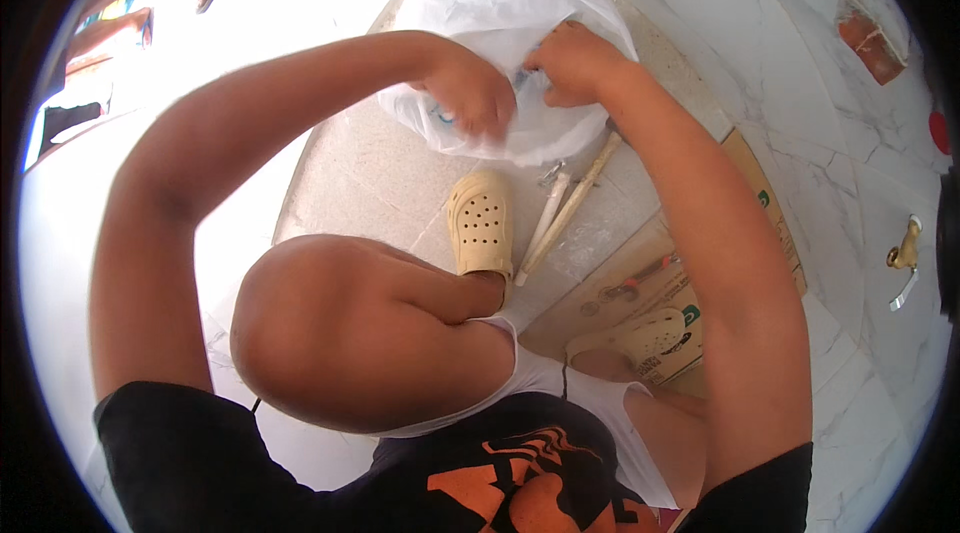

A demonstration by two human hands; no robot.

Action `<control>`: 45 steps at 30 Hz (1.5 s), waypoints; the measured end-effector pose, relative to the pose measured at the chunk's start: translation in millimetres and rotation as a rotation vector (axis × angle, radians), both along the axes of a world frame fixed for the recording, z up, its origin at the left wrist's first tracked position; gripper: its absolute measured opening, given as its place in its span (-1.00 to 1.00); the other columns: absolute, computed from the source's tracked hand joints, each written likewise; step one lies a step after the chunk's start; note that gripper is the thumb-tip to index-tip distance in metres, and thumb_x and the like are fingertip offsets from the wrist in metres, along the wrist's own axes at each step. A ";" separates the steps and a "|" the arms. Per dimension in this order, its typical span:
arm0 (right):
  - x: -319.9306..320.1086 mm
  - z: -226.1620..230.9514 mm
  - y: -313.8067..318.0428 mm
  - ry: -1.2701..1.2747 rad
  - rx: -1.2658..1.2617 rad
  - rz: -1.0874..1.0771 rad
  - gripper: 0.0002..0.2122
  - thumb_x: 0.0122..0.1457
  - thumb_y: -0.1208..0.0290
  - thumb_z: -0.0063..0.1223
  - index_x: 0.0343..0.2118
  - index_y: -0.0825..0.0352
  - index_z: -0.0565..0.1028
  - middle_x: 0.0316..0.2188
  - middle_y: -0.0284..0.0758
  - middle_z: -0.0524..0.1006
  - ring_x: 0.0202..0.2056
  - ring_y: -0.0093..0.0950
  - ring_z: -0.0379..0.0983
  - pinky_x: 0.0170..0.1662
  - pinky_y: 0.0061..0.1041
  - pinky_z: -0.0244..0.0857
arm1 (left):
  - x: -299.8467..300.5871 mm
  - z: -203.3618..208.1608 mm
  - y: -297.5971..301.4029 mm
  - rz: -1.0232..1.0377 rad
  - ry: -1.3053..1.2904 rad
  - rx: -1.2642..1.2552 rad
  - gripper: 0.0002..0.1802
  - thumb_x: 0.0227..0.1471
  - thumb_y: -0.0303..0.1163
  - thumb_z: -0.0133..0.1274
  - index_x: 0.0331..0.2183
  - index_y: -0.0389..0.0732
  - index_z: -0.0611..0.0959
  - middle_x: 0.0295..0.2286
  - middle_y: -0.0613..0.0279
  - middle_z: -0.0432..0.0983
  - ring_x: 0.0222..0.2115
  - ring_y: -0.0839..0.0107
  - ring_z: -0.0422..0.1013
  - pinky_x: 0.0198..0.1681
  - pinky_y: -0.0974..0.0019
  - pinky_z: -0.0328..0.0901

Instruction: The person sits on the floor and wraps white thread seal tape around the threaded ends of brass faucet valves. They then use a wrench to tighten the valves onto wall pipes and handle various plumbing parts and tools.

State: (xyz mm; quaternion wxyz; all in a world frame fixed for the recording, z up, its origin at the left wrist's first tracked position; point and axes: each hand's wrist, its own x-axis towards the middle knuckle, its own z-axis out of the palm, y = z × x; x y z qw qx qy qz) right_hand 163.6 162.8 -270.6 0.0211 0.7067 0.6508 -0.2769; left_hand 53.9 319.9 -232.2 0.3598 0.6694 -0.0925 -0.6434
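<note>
A crumpled white plastic bag lies on the floor in front of me, with small blue marks or contents showing faintly through it. My right hand pinches the bag's right side with bent fingers. Over the bag's left front part is my left hand, fingers pointing down and smeared by motion, so its grip is unclear. Just below the bag lie a long light wooden handle, its upper end dark and close to the bag, and a shorter white stick with a small metal piece near its top.
Flattened cardboard spreads at the right, with a red-and-grey tool and clear plastic wrap nearby. My cream clogs stand close to the tools. On the marbled right side are a brass tap and a wrapped reddish-brown object.
</note>
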 end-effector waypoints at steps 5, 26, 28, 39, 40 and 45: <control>-16.0 -4.1 -0.2 -0.100 -0.060 0.081 -0.66 -0.04 0.43 0.21 -0.14 0.33 0.65 0.09 -0.18 0.47 0.17 -0.18 0.33 0.23 -0.31 0.28 | -9.5 -52.0 71.8 0.839 -0.849 0.440 -0.49 0.24 -0.03 0.06 0.09 -0.15 0.58 0.05 0.05 0.54 0.06 0.08 0.44 0.16 0.06 0.30; -16.7 4.0 -30.8 0.053 0.116 -0.549 -0.61 0.23 0.42 0.03 0.06 0.56 0.43 0.09 0.04 0.46 0.13 -0.02 0.39 0.23 -0.19 0.27 | -3.0 -75.9 80.6 0.376 -0.982 0.667 -0.59 0.15 -0.31 0.14 0.06 0.04 0.65 -0.01 0.17 0.59 0.04 0.13 0.47 0.13 0.12 0.36; -17.5 7.7 -36.6 0.041 0.043 -0.546 -0.61 0.23 0.46 0.01 0.08 0.55 0.42 0.08 0.06 0.46 0.12 -0.02 0.40 0.21 -0.20 0.29 | -6.5 -65.4 82.7 0.298 -0.935 0.773 -0.56 0.08 -0.47 0.15 0.04 -0.06 0.65 -0.04 0.10 0.60 0.00 0.10 0.49 0.10 0.15 0.39; -37.6 20.8 -43.6 -0.141 -0.337 -0.401 -0.61 0.18 0.55 -0.03 0.11 0.42 0.45 0.10 0.09 0.43 0.13 -0.08 0.41 0.14 -0.20 0.37 | -2.4 -2.0 61.6 -0.040 -0.764 0.768 -0.32 -0.24 -0.41 0.38 0.03 -0.21 0.63 -0.06 -0.03 0.59 -0.01 0.01 0.49 0.05 0.16 0.40; -38.6 23.7 -45.1 -0.173 -0.376 -0.312 -0.60 0.18 0.55 -0.03 0.11 0.41 0.45 0.11 0.08 0.43 0.14 -0.08 0.41 0.15 -0.20 0.36 | -3.7 0.5 60.2 -0.029 -0.769 0.750 -0.33 -0.22 -0.43 0.37 0.03 -0.22 0.62 -0.05 -0.03 0.59 0.00 0.01 0.49 0.06 0.14 0.40; -42.4 46.7 -46.8 -0.092 -0.180 -0.140 -0.59 0.17 0.55 -0.04 0.12 0.35 0.45 0.16 0.01 0.40 0.18 -0.10 0.37 0.20 -0.19 0.32 | -1.2 27.4 24.4 0.145 -0.729 0.700 -0.45 -0.03 -0.43 0.27 0.06 -0.22 0.60 -0.02 -0.03 0.56 0.01 0.00 0.47 0.07 0.07 0.39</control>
